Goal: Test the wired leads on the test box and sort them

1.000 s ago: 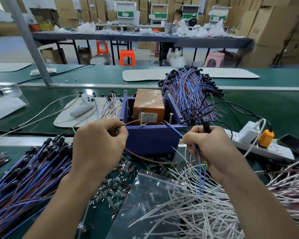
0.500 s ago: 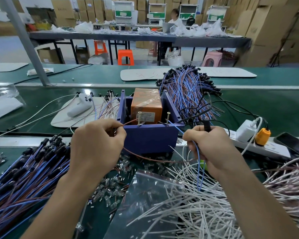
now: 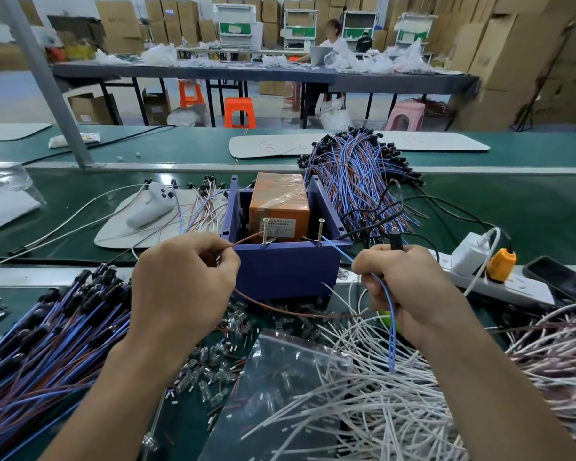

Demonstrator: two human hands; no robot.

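Frame centre, at blue test box [image 3: 288, 271]: left hand [image 3: 180, 281] pinches brown lead [image 3: 246, 240]; right hand [image 3: 409, 287] grips blue lead [image 3: 338, 251], fingers curled.

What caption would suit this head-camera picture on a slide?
Left hand holds a brown lead, right hand a blue lead, at the screws of a purple test box.

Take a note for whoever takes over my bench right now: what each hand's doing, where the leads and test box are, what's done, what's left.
Left hand pinches the brown wire, its end at the left screw on the test box.
Right hand grips the blue wire, its end at the right screw.
Test appears under way; no result visible.
Blue-and-brown leads lie in a pile at left and a bundle behind the box; which is tested, cannot tell.
Left: finish this test, sort the lead, continue.
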